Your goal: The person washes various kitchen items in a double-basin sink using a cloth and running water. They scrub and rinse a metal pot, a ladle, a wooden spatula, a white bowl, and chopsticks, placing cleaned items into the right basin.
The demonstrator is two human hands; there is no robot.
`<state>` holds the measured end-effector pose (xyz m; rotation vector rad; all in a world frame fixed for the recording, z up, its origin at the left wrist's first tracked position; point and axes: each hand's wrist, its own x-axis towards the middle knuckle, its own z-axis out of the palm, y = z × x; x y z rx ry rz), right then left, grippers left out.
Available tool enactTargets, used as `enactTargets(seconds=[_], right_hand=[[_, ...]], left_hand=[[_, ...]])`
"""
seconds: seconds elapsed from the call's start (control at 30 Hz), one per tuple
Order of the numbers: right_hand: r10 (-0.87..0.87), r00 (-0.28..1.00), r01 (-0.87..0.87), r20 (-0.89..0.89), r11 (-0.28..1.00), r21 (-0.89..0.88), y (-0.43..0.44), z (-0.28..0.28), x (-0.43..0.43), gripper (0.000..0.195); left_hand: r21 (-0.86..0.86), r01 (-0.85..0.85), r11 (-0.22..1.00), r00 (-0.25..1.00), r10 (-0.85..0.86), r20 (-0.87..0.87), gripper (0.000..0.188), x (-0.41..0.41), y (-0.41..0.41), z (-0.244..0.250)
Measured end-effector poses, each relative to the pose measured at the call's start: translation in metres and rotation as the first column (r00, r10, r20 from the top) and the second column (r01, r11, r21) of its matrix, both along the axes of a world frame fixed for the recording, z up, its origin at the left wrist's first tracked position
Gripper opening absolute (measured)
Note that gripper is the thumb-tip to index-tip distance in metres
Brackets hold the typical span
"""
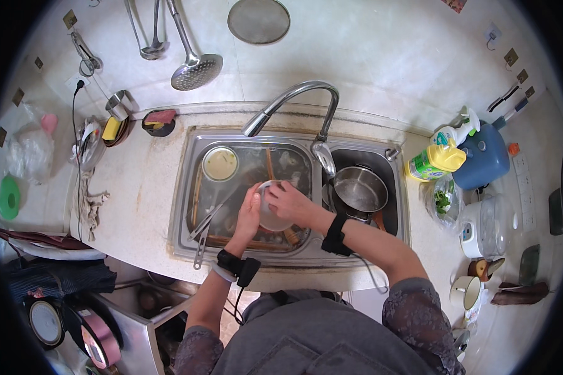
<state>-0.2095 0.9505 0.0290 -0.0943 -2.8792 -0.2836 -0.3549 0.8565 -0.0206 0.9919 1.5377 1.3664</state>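
Over the large left basin of a stainless-steel double sink point(184, 187), my left hand point(249, 211) grips the left side of a pale, translucent bowl point(274, 221). My right hand point(288, 201) is on the same bowl, its fingers bent over the rim and partly inside. Cloudy water fills the basin beneath. A small round bowl of yellowish liquid point(220, 164) sits at its back left. Metal tongs point(207, 225) lean over the front-left rim. Wooden sticks or handles lie in the water, partly hidden by my hands.
A chrome faucet point(305, 89) arches over the sink. In the right basin stands a steel pot point(360, 188) with water. A yellow bottle point(434, 161) and a blue jug point(483, 154) occupy the right counter, near bagged greens point(443, 201). A skimmer point(197, 72) hangs on the wall.
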Motion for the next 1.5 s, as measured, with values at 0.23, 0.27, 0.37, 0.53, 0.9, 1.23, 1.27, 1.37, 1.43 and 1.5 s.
enactTargets(seconds=[0.23,0.27,0.37,0.53,0.9,1.23,1.27,1.37,1.43,1.5], right_hand=[[-0.584,0.812,0.149,-0.001,0.209,-0.966,-0.032,-0.057,-0.036,0.032],[-0.612,0.789,0.018,-0.062,0.123,-0.992,-0.031,-0.058,-0.036,0.031],[-0.404,0.874,0.468,0.272,0.543,-0.697,-0.026,-0.014,-0.016,0.023],[-0.654,0.756,0.358,-0.02,0.439,-0.824,-0.013,-0.036,-0.032,0.03],[-0.593,0.793,0.37,-0.141,0.653,-0.661,-0.012,-0.038,-0.016,0.025],[0.02,0.996,-0.014,0.085,0.998,-0.067,0.007,-0.012,0.009,0.037],[0.034,0.999,-0.034,0.002,0.999,0.019,0.01,-0.011,0.009,0.038],[-0.301,0.95,0.313,0.085,0.91,-0.271,-0.018,-0.032,0.003,0.035],[-0.52,0.854,0.244,-0.015,0.426,-0.871,-0.02,-0.054,-0.019,0.033],[-0.681,0.733,-0.163,-0.001,-0.173,-0.971,-0.025,-0.062,-0.032,0.032]], left_hand=[[0.092,-0.241,0.966,0.956,0.22,0.195,0.042,0.016,0.004,-0.042],[0.09,-0.265,0.96,0.947,0.241,0.214,0.042,0.016,0.005,-0.049],[0.086,-0.197,0.977,0.973,0.184,0.14,0.045,0.007,-0.003,-0.038],[-0.132,-0.114,0.985,0.84,0.167,0.517,0.056,0.031,-0.003,0.003],[-0.173,-0.02,0.985,0.847,0.109,0.52,0.053,0.03,0.003,0.012],[-0.241,0.082,0.967,0.938,0.006,0.345,0.045,0.01,0.003,0.033],[-0.227,0.066,0.972,0.948,0.01,0.319,0.045,0.01,0.004,0.034],[-0.028,-0.024,0.999,0.991,0.027,0.135,0.045,0.004,0.008,-0.018],[0.056,-0.089,0.994,0.989,0.081,0.127,0.044,0.015,0.011,-0.023],[0.089,-0.16,0.983,0.975,0.144,0.169,0.044,0.023,0.01,-0.023]])
